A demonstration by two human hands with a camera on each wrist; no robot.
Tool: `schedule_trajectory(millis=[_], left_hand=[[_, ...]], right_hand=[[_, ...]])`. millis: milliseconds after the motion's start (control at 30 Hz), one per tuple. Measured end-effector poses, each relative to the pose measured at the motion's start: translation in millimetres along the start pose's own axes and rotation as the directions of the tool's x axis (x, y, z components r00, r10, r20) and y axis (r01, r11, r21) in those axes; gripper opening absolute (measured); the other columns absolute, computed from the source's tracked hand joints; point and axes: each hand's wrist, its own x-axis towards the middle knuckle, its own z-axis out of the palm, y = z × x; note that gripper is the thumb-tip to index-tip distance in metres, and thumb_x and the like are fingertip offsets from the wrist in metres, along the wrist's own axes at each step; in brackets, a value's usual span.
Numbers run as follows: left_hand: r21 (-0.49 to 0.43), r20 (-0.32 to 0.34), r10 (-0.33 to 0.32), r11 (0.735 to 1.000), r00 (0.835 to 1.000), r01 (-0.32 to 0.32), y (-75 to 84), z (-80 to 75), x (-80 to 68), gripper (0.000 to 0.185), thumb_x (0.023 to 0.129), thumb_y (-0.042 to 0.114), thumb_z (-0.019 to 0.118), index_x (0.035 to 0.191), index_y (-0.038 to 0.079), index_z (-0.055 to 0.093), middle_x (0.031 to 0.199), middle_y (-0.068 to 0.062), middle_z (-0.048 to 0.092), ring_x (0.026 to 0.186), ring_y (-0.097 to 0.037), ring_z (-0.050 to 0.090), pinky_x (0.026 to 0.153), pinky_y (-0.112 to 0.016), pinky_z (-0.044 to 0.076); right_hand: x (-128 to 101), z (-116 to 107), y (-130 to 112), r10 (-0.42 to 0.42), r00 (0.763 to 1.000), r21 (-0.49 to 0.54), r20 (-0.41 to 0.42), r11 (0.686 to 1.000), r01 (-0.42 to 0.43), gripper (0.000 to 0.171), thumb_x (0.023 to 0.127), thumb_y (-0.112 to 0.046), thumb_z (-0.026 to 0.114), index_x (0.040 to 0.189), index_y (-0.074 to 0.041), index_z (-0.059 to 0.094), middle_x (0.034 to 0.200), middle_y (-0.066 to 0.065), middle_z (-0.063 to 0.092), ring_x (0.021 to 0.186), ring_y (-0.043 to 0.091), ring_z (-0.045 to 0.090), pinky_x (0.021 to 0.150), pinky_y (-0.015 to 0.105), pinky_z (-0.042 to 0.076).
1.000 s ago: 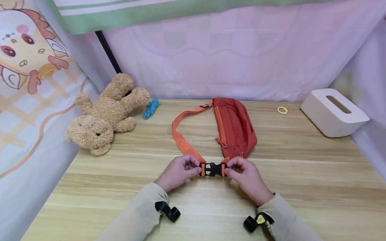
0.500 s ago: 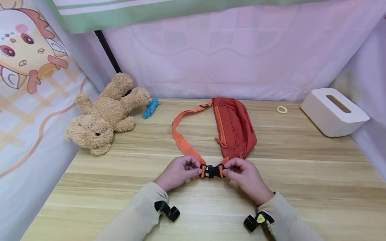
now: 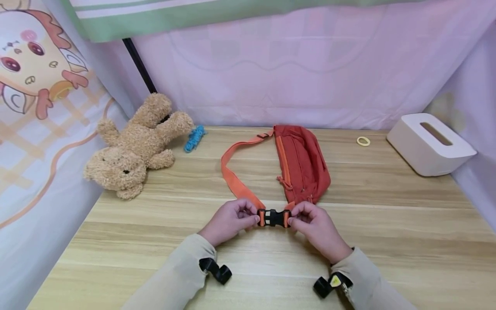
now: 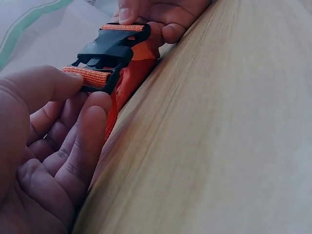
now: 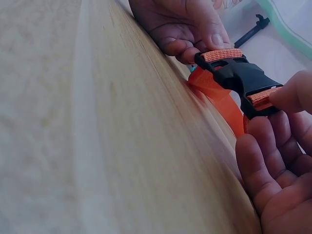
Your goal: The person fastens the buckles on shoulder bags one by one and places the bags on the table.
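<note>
Buckle (image 3: 276, 218) has shifted slightly; left hand (image 3: 228, 221) and right hand (image 3: 320, 226) pinch its opposite ends; a weak pinch could let it slip

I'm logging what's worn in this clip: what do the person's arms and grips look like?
The person wears beige fabric sleeves. Near each one's end sits a black strap with a stubby black cylindrical device; the right one also shows a yellow triangular marking. The left grip and right grip are ungloved.
</note>
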Motion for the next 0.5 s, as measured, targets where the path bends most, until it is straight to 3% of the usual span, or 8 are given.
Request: schedule_trajectory(millis=[500], left_hand=[[-0.011, 0.012, 0.007, 1.0, 1.0, -0.007, -0.9, 0.8, 0.6, 0.009, 0.092, 0.012, 0.074, 0.095, 0.007, 0.067, 0.083, -0.003, 0.068, 0.071, -0.016, 0.062, 0.06, -0.026, 0.051]], right_hand=[[-0.2, -2.3, -2.2, 0.003, 1.0, -0.02, 0.026, 1.0, -0.003, 0.015, 0.091, -0.01, 0.074, 0.1, -0.001, 0.066, 0.1, 0.013, 0.068, 0.081, 0.021, 0.065, 0.069, 0.029, 0.054]])
